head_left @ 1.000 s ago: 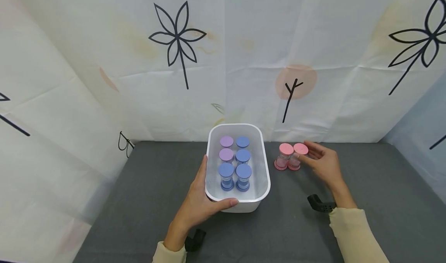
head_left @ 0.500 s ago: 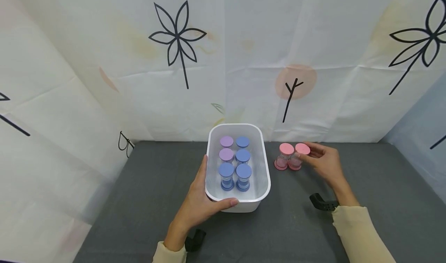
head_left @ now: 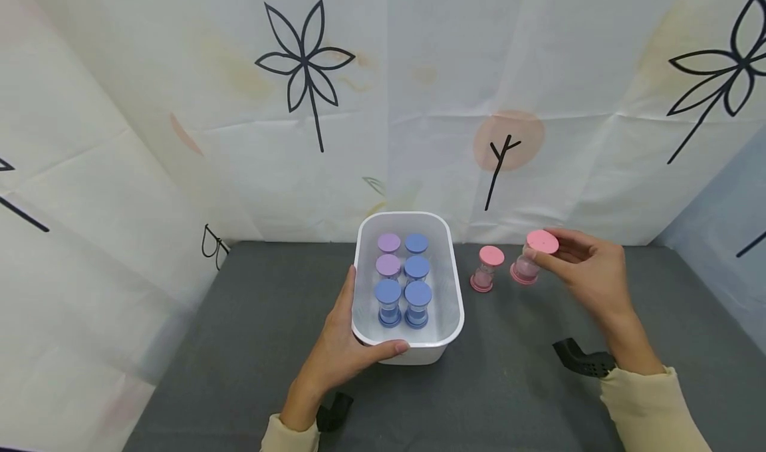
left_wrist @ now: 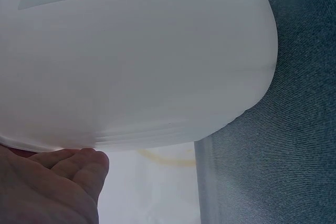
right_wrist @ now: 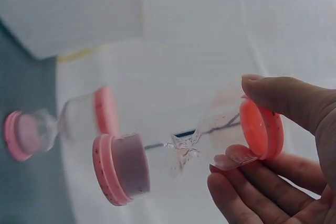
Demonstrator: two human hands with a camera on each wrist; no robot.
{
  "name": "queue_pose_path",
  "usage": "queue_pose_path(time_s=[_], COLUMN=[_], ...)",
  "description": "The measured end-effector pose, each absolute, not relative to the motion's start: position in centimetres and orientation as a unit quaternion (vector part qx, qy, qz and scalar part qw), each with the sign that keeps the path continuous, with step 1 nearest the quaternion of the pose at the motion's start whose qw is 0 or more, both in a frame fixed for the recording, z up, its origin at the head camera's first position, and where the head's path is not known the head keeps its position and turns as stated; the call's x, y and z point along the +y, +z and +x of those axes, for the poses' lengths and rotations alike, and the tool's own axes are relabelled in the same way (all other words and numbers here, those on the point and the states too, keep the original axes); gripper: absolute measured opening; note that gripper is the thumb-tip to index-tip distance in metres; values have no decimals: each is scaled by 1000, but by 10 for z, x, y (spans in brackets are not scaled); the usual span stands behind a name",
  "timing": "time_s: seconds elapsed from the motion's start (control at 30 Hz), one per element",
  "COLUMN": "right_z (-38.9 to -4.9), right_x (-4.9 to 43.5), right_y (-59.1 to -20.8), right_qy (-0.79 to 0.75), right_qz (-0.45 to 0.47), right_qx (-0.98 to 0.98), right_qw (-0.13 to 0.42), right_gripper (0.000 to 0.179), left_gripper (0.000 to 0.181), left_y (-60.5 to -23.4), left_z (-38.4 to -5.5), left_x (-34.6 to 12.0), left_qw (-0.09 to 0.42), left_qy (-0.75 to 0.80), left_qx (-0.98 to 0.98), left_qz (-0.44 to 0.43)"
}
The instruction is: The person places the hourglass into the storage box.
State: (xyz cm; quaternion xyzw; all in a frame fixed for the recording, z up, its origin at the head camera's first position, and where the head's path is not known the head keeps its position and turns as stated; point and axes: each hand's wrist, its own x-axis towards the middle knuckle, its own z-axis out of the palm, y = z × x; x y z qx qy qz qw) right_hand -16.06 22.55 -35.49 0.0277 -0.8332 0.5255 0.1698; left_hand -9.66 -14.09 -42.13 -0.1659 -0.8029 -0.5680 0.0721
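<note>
In the head view my right hand (head_left: 592, 276) pinches a pink-capped sand timer (head_left: 541, 242) by its upper end, held tilted above the table. The right wrist view shows thumb and fingers around one cap of this sand timer (right_wrist: 121, 169), with pinkish sand at the far end. Another pink sand timer (head_left: 491, 256) stands upright to its left. My left hand (head_left: 338, 352) rests against a white bin (head_left: 459, 309), straight fingers along its left side and thumb across the front rim. Inside stand purple sand timers (head_left: 389, 266) and several blue sand timers (head_left: 418, 294), in two columns.
A dark grey cloth (head_left: 239, 345) covers the table. Behind it hangs a pale backdrop (head_left: 419, 106) with drawn flowers. The bin's outer wall (left_wrist: 147, 66) fills much of the left wrist view, with a printed label at the top.
My right hand has lifted one pink sand timer and drawn it up and right, away from the other one. The left hand and the bin have stayed put.
</note>
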Motion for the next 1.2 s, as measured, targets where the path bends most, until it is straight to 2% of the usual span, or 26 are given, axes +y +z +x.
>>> queue_pose_path(time_s=[0.23, 0.43, 0.63, 0.83, 1.1, 1.2], right_z=[-135, -127, -130, -132, -141, -143], right_x=[208, 177, 142, 106, 72, 66], right_y=[-315, -300, -304, -312, -332, -340], right_qy=[576, 631, 598, 567, 531, 512], right_qz=[58, 209, 296, 319, 343, 356], right_qx=[-803, -737, -740, -760, -774, -780], right_qw=[143, 127, 82, 12, -32, -53], right_gripper=[47, 44, 43, 41, 42, 37], left_gripper=[135, 133, 133, 132, 131, 131], left_y=[-422, -424, -424, -422, -420, -421], left_z=[-96, -97, -99, -98, -97, -97], left_x=[-141, -141, -142, -143, -142, -142], left_qw=[72, 76, 76, 69, 63, 68], left_qy=[-570, -570, -573, -575, -586, -581], left_qx=[-802, -800, -794, -792, -783, -786], left_qz=[-166, -171, -189, -194, -198, -201])
